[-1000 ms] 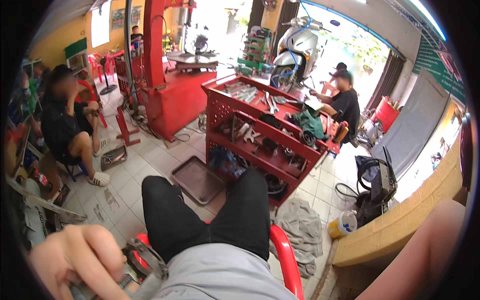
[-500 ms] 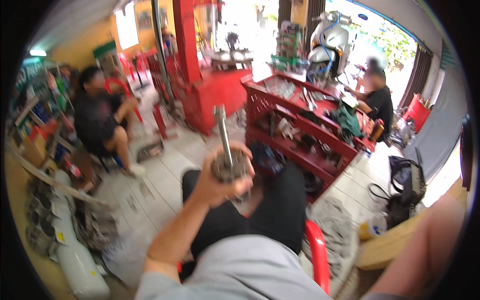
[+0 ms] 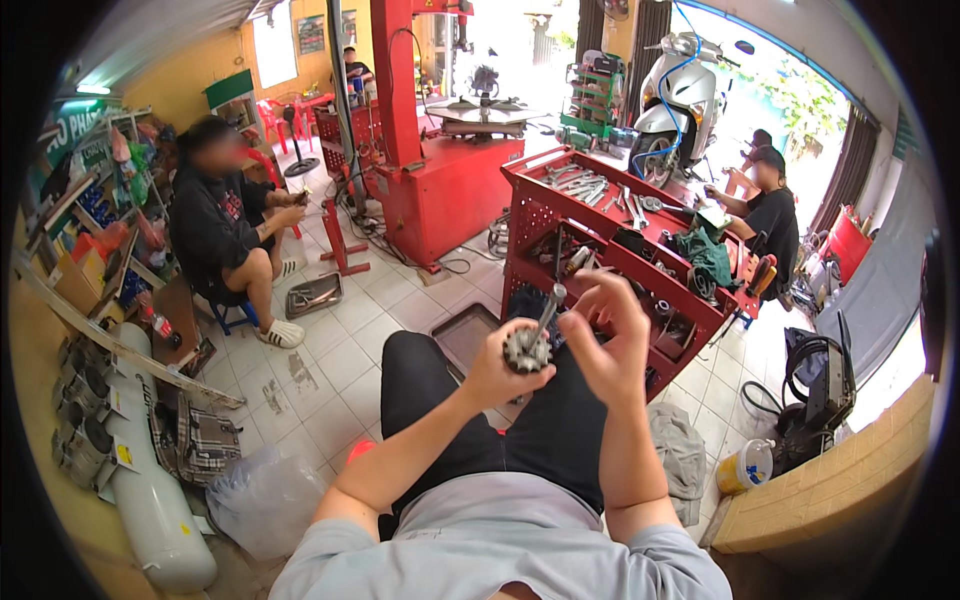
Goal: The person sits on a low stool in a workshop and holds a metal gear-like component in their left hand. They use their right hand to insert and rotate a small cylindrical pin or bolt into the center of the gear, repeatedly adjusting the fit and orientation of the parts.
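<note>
While my left hand (image 3: 492, 372) is clamped around a round metal part (image 3: 527, 350), its pale, ridged face shows above my fingers, turned up toward me. A slim metal rod (image 3: 547, 314) rises from the part, leaning to the right, with a thicker head at its upper end. I have my right hand (image 3: 614, 345) just beside that head, its thumb and bent fingers apart (whether a fingertip touches the rod, I cannot tell). The metal part is above my thighs (image 3: 422, 385), in front of my body, between me and the red tool cart (image 3: 525, 214). A shallow tray (image 3: 463, 333) lies on the tiled floor (image 3: 345, 345) beyond my left hand. To my right, a grey cloth (image 3: 682, 455) lies crumpled near a white and yellow bucket (image 3: 742, 468).
</note>
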Demonstrator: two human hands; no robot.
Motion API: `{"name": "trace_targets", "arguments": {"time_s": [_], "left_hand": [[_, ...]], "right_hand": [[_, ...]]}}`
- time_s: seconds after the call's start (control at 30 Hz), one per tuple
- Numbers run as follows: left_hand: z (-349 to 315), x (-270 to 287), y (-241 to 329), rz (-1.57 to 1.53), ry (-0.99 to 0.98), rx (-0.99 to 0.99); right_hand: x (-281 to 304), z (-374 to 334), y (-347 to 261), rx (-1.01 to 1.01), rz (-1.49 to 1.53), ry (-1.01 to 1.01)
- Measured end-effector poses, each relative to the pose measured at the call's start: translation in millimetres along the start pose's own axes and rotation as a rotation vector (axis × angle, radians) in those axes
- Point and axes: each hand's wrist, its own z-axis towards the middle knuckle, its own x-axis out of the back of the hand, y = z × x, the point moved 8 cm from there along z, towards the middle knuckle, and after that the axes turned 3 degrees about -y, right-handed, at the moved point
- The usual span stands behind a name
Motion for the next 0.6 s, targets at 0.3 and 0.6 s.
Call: {"name": "trace_targets", "arguments": {"time_s": [0.3, 0.6], "left_hand": [[-34, -6, -9, 0.047, -0.020, 0.106], [-6, -29, 5, 0.052, -0.027, 0.019]], "right_hand": [[-10, -17, 11, -0.031, -0.193, 0.027], [8, -3, -5, 0.052, -0.076, -0.005]]}}
